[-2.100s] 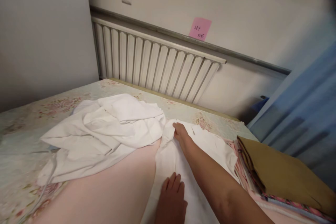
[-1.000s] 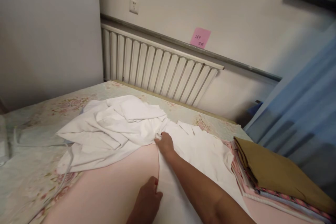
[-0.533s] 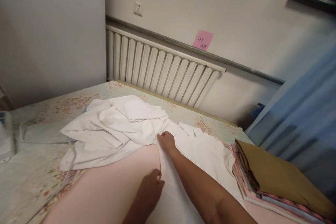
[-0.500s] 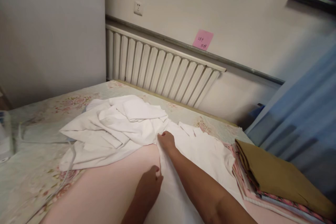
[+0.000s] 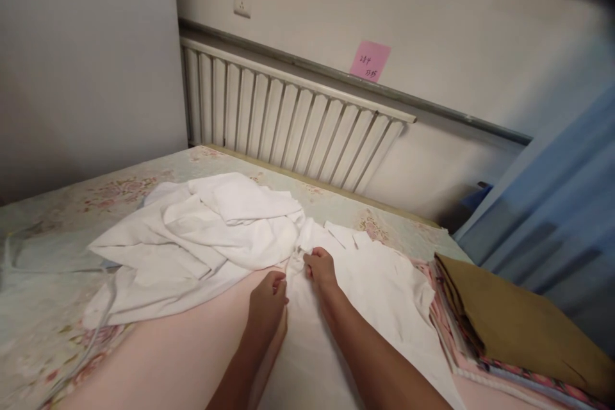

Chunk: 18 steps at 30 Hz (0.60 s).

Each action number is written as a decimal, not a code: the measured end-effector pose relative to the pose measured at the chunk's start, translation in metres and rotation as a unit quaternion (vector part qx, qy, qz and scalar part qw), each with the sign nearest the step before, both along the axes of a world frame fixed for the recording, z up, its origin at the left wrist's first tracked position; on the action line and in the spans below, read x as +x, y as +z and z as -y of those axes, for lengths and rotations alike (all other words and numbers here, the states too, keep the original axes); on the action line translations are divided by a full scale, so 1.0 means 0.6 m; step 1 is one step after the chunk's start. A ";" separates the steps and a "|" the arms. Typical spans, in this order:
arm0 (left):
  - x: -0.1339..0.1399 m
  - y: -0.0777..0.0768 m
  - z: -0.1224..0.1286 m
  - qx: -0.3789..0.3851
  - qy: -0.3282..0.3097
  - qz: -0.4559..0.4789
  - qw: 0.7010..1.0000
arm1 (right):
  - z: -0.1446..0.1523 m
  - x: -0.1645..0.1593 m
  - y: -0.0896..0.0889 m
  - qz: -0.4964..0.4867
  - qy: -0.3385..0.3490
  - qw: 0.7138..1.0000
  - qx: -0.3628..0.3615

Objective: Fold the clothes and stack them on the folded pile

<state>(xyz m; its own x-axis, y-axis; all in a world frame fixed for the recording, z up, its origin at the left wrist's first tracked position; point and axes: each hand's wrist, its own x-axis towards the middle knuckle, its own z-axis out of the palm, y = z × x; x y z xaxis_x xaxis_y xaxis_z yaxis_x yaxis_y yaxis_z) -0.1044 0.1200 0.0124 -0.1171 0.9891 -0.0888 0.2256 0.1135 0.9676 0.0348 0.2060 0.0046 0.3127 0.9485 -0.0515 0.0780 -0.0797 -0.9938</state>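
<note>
Dim, warm indoor light; soft shadows, blurred right edge, slight wide-angle distortion.

This looks like a bedroom in a home. A bed (image 5: 57, 230) with a floral cover fills the foreground, white laundry (image 5: 202, 230) lies heaped on it, and folded fabrics (image 5: 509, 327) are stacked at its edge. A ribbed radiator (image 5: 288, 122) runs along the wall under a socket (image 5: 241, 2), and a blue curtain (image 5: 567, 205) hangs at the right.
</note>
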 end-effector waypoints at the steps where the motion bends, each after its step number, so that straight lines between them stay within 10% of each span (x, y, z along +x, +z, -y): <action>1: 0.001 -0.002 -0.003 -0.015 0.011 0.046 0.999 | 0.002 0.003 0.001 -0.031 -0.003 0.999 -0.006; 12: 0.027 -0.024 -0.002 -0.054 0.021 0.189 0.980 | 0.033 0.028 0.018 -0.198 0.018 0.978 -0.070; 18: 0.025 -0.019 -0.001 -0.053 -0.022 0.094 0.994 | 0.041 0.029 0.025 -0.161 -0.014 0.984 -0.069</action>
<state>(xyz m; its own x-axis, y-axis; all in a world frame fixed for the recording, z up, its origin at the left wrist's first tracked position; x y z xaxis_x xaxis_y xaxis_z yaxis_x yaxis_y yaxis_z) -0.0891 0.1205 0.0013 -0.0462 0.9767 -0.2094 0.0485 0.2115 0.9762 0.0524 0.1815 0.0195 0.2849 0.9168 -0.2800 -0.2433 -0.2133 -0.9462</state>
